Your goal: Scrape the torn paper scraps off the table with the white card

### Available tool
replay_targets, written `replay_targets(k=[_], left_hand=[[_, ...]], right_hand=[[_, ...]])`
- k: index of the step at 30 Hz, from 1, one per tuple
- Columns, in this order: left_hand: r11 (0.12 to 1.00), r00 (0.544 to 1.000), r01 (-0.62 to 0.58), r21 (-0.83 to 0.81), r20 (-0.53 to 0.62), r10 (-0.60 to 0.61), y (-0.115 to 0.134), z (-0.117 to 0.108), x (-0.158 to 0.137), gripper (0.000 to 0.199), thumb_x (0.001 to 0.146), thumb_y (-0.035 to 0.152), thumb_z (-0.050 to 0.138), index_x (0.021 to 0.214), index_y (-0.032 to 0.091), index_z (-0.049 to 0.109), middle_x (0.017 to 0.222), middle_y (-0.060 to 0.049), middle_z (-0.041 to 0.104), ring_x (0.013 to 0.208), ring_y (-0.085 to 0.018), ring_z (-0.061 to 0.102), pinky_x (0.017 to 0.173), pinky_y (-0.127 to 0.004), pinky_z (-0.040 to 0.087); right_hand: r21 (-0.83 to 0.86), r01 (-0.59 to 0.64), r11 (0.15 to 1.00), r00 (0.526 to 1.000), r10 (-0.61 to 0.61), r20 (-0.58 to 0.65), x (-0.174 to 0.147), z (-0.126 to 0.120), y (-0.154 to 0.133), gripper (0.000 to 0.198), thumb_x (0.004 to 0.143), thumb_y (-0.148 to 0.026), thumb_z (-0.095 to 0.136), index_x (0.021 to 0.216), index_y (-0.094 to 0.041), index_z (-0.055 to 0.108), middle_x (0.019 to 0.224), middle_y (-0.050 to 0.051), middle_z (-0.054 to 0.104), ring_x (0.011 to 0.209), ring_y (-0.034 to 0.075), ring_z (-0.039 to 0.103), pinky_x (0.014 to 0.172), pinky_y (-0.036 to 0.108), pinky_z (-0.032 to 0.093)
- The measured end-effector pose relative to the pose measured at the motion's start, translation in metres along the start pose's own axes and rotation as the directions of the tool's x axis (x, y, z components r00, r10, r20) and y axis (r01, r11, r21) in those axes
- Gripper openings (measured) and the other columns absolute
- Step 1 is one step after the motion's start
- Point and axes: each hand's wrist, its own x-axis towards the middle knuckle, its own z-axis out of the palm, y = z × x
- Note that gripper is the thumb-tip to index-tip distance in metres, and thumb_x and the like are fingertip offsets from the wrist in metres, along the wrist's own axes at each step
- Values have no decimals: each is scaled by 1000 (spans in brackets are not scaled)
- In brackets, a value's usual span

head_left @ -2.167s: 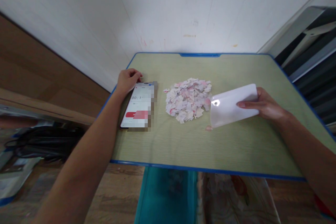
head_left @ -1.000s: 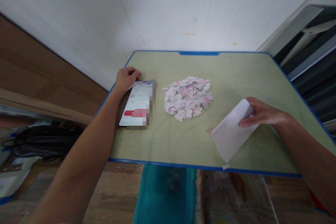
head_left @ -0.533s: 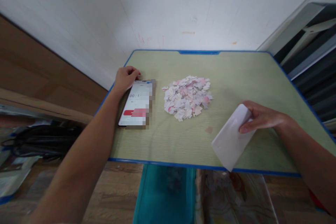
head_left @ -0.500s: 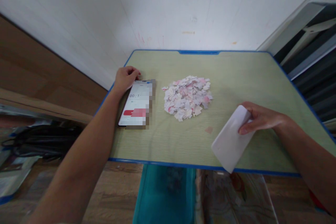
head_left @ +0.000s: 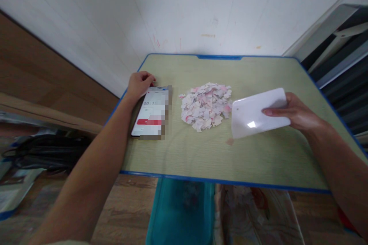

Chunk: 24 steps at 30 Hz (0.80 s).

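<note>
My right hand [head_left: 299,113] grips a white plastic scraper [head_left: 253,103], thumb on top and the other fingers underneath. The scraper is a flat, glossy sheet with rounded corners and a small hole near one corner. Its left edge reaches the right side of a heap of torn paper scraps [head_left: 204,105], white with pink patches, in the middle of the table. My left hand [head_left: 140,83] rests by the table's left edge at the top of a phone [head_left: 149,111], its fingers curled together. A speck of red shows at those fingertips; I cannot make out what it is.
The folding table [head_left: 258,160] has a pale green top and a blue rim, set against a white wall [head_left: 184,15]. Below its front edge stand a teal bin [head_left: 181,214] and a patterned bag [head_left: 258,218] with scraps. A black bag [head_left: 46,153] lies at left.
My right hand has swung the scraper up and turned it from slanting toward the table's front edge to pointing left at the heap. My left hand has stayed by the phone.
</note>
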Motion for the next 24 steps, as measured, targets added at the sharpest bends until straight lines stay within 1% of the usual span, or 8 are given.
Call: replay_targets(k=[4,7,11,14,16,19,22,24], left_hand=[[1000,1000,8,23,7,-8,4,-2,-1,12,82,17,54,73,14,62,61,2,55,58,-10,48,56,-24,34],[998,1000,-7,65,31,5,8,-4,-4,11,81,18,55,73,14,62,63,1,56,60,-11,48,57,-24,34],[997,1000,-9,74,27,7,10,-6,-6,12,80,20,55,73,14,62,63,0,56,60,-11,47,57,-25,33],[997,1000,-8,75,21,7,6,-5,-3,11,78,21,55,73,15,62,63,-1,58,60,-13,48,57,-25,34],[997,1000,-3,80,12,2,2,-3,-1,11,77,23,55,73,17,62,64,-2,59,61,-14,50,57,-26,35],[997,1000,-5,82,3,5,-3,-2,3,11,76,26,55,72,18,63,66,-4,61,61,-15,51,56,-27,36],[997,1000,-5,83,1,5,-4,-1,3,12,76,26,55,71,19,62,66,-4,62,61,-16,52,55,-27,36],[996,1000,0,85,3,0,-2,-2,2,12,76,25,55,71,18,62,66,-4,61,60,-16,51,54,-26,35]], right_hand=[[-41,-34,999,999,35,27,0,10,-1,28,59,-28,90,81,-15,79,76,4,77,60,15,66,57,25,52],[-72,-31,997,999,34,38,-2,16,-3,29,58,-29,90,80,-15,78,76,3,77,61,15,66,60,25,52],[-127,-22,992,994,35,107,-5,26,-3,28,60,-33,89,79,-15,78,72,2,75,59,14,64,57,24,51],[-122,-16,992,985,37,170,-8,41,-1,28,60,-36,89,79,-18,78,72,0,74,59,15,65,57,25,52],[-129,-38,991,977,64,203,-11,53,0,28,61,-38,88,77,-19,77,72,1,74,60,16,65,58,26,54],[-165,-54,985,963,95,252,-17,70,1,28,63,-41,86,74,-17,77,68,2,73,56,15,64,53,26,52],[-131,-55,990,953,91,288,-18,77,2,29,62,-40,87,76,-17,77,70,2,74,57,15,65,53,25,52],[-52,-60,997,964,71,256,-16,73,3,32,59,-39,89,80,-18,78,76,2,76,63,17,69,58,26,56]])
